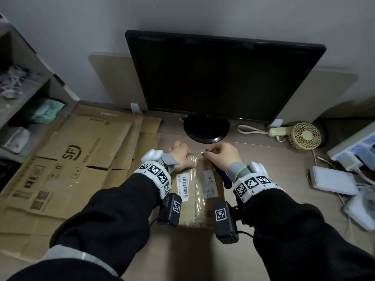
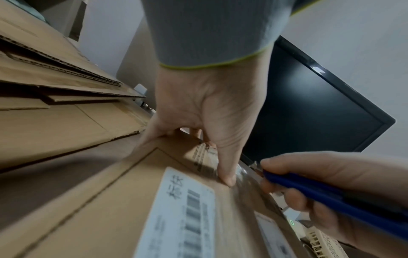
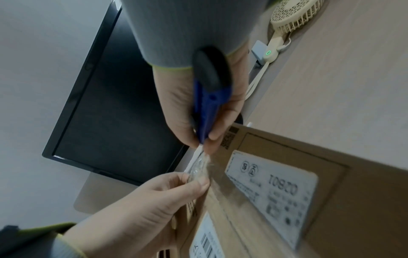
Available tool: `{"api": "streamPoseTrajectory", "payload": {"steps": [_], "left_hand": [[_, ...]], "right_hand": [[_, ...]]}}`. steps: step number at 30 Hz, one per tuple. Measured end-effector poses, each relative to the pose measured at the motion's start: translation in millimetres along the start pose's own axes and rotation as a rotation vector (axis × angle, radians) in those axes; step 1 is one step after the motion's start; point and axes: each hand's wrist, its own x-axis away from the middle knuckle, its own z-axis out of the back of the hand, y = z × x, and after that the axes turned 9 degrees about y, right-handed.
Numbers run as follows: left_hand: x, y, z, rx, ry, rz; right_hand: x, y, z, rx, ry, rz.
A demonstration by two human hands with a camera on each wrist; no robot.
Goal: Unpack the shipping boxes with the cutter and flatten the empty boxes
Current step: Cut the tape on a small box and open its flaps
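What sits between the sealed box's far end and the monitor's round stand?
In the head view, only a short bare strip of desk shows between the box and the monitor stand; both hands partly hide it.

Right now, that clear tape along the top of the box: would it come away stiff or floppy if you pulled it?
Probably floppy: the clear tape already looks crumpled where the right hand works the blue cutter at the far edge of the shipping box. It likely clings and stretches, since its glossy strip lies flat along the seam. The left hand steadies the box.
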Motion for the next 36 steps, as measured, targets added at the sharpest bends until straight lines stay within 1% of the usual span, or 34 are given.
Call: {"api": "streamPoseTrajectory", "payload": {"steps": [3, 5, 8, 10, 13, 15, 18, 23, 27, 31, 36], "left_hand": [[-1.1, -2.5, 3.2, -0.003, 0.128, 0.081], [-1.3, -5.7, 2.5, 0.047, 0.205, 0.137], [-6.5, -13.2, 2.3, 0.167, 0.269, 0.165], [-9.7, -13.8, 5.9, 0.206, 0.291, 0.151], [-12.4, -15.3, 11.5, 0.24, 0.27, 0.108], [-15.1, -20.1, 9.3, 0.318, 0.253, 0.104], [-18.7, -26.3, 3.5, 0.443, 0.247, 0.105], [-25.1, -31.1, 3.1, 0.552, 0.163, 0.109], [-29.2, -34.2, 1.1, 0.556, 0.129, 0.121], [-29.0, -34.5, 1.2, 0.517, 0.128, 0.122], [-27.9, -31.5, 2.3, 0.511, 0.122, 0.129]], "right_hand": [[0.6, -6.4, -3.7, -0.048, 0.003, 0.008], [0.0, -9.5, -9.4, -0.044, -0.01, 0.03], [0.6, -15.6, -19.3, -0.022, -0.042, 0.026], [0.2, -16.9, -24.5, -0.022, -0.066, 0.021], [-2.6, -21.3, -31.4, -0.001, -0.087, 0.016], [-6.3, -26.3, -34.9, 0.034, -0.086, 0.034], [-10.8, -35.8, -37.6, 0.09, -0.052, 0.096], [-16.8, -45.9, -43.4, 0.204, -0.027, 0.169], [-19.0, -47.7, -49.5, 0.262, -0.014, 0.174], [-15.2, -50.7, -52.7, 0.29, 0.016, 0.185], [-9.6, -56.5, -51.1, 0.336, 0.01, 0.198]]}}
